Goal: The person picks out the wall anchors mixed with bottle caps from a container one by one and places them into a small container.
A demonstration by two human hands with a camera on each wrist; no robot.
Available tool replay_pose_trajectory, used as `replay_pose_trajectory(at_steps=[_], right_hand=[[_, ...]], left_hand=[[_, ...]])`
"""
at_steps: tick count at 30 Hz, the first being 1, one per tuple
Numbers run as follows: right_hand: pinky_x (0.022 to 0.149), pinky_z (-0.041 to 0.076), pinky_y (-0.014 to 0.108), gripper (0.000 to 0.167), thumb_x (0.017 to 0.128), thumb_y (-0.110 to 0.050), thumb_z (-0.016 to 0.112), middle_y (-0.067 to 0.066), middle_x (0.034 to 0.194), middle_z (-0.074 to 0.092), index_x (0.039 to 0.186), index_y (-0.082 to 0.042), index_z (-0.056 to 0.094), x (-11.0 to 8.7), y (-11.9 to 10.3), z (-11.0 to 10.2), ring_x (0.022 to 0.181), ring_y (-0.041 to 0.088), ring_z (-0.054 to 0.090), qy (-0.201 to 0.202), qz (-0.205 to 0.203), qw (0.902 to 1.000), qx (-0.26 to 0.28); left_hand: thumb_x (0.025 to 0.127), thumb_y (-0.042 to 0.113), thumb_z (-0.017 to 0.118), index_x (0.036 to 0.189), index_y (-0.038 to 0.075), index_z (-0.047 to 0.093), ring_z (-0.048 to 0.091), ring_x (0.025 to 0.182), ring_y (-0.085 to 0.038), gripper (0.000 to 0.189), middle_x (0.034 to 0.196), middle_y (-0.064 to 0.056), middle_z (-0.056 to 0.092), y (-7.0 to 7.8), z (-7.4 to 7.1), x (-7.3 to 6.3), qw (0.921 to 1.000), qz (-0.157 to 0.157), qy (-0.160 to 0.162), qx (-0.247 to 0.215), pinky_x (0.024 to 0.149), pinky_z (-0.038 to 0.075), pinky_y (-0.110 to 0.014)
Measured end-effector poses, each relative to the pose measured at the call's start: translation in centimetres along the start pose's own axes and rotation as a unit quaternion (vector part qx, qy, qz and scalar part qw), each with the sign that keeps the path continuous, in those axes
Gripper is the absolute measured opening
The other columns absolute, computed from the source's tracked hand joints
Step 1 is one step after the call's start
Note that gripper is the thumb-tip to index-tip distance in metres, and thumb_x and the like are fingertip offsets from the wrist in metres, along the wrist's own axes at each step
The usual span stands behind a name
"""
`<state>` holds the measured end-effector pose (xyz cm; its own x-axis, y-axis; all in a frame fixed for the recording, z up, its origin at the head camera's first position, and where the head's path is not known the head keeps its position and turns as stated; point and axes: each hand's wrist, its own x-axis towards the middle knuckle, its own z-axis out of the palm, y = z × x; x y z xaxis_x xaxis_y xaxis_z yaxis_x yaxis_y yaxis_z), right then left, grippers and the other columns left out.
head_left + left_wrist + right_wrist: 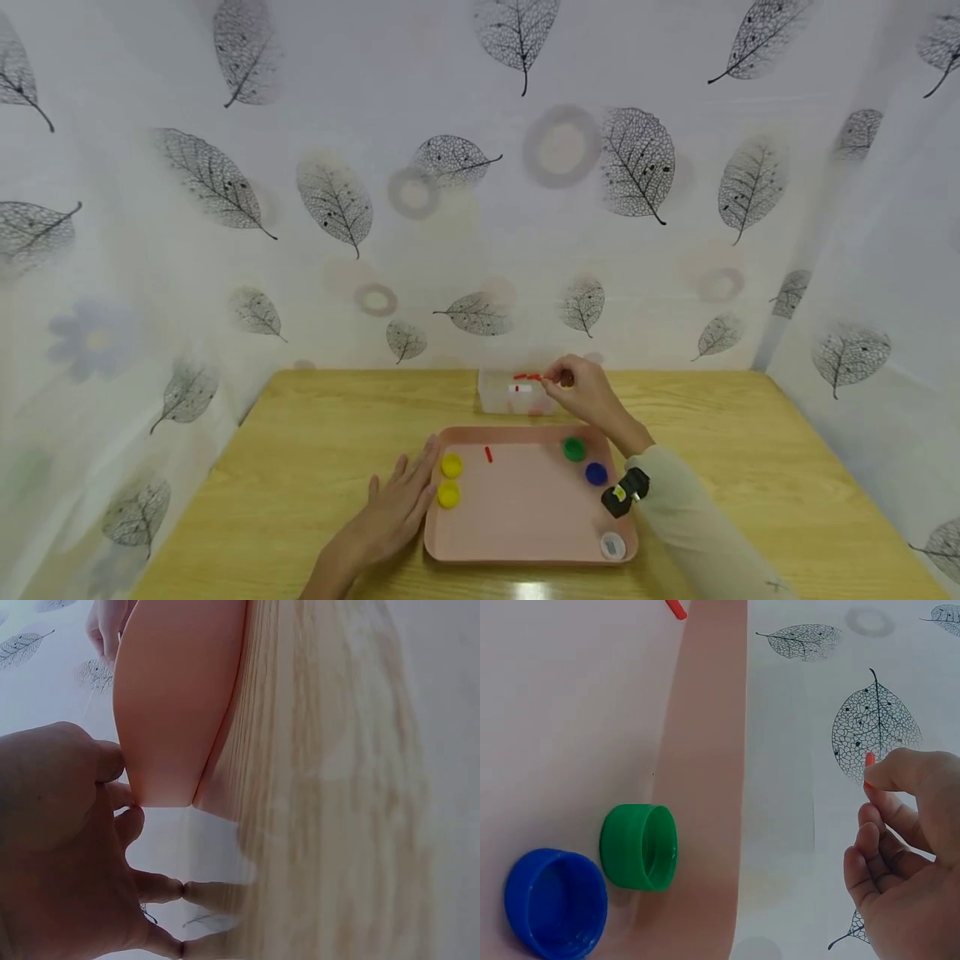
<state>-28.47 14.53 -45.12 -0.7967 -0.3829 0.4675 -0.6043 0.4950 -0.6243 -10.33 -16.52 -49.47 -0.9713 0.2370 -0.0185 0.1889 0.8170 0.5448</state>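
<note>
Between thumb and index finger, my right hand (588, 396) pinches a small red stick (869, 766); its other fingers are curled in. In the head view this hand is at the right end of a translucent container (493, 403), where more red sticks (522, 377) show. My left hand (386, 517) lies along the left edge of a pink tray (525, 508), fingers extended and fingertips at the rim. Another red stick (489, 455) lies on the tray near its back edge.
Two yellow bottle caps (450, 480) are at the tray's left side. A green cap (574, 449) and a blue cap (596, 474) sit at the right, and a white round piece (612, 547) occupies the front right corner. Leaf-patterned sheets (480, 250) surround the wooden table (337, 450).
</note>
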Motion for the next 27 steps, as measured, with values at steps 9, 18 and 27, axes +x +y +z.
replay_pose_trajectory(at_steps=[9, 18, 27], right_hand=[[0.072, 0.054, 0.031, 0.004, 0.089, -0.003, 0.075, 0.006, 0.085, 0.07, 0.091, -0.001, 0.072, 0.6, 0.2, 0.8, 0.077, 0.017, 0.062, -0.006, 0.026, 0.9996, 0.005], [0.071, 0.051, 0.032, 0.006, 0.091, -0.005, 0.074, 0.008, 0.085, 0.069, 0.092, 0.001, 0.072, 1.6, 0.7, 1.1, 0.077, 0.019, 0.061, -0.013, 0.034, 0.9993, 0.003], [0.071, 0.053, 0.033, 0.004, 0.093, -0.005, 0.071, 0.008, 0.087, 0.069, 0.094, -0.001, 0.072, 1.9, 1.6, 1.3, 0.077, 0.019, 0.062, -0.031, 0.047, 0.9984, 0.008]], left_hand=[[0.114, 0.036, 0.029, 0.167, 0.024, 0.009, 0.011, 0.149, -0.056, 0.057, 0.171, 0.003, 0.009, 0.1, -0.2, -0.1, 1.0, 0.004, -0.005, -0.004, 0.103, 0.002, -0.087], [0.114, 0.036, 0.029, 0.167, 0.023, 0.008, 0.011, 0.149, -0.057, 0.058, 0.171, 0.003, 0.007, -0.1, -0.1, 0.2, 0.9999, 0.012, -0.004, -0.002, 0.103, 0.001, -0.087], [0.114, 0.037, 0.029, 0.167, 0.021, 0.012, 0.011, 0.149, -0.057, 0.057, 0.172, 0.002, 0.006, 0.0, 0.1, 0.3, 0.9999, 0.013, -0.007, -0.003, 0.102, 0.002, -0.088]])
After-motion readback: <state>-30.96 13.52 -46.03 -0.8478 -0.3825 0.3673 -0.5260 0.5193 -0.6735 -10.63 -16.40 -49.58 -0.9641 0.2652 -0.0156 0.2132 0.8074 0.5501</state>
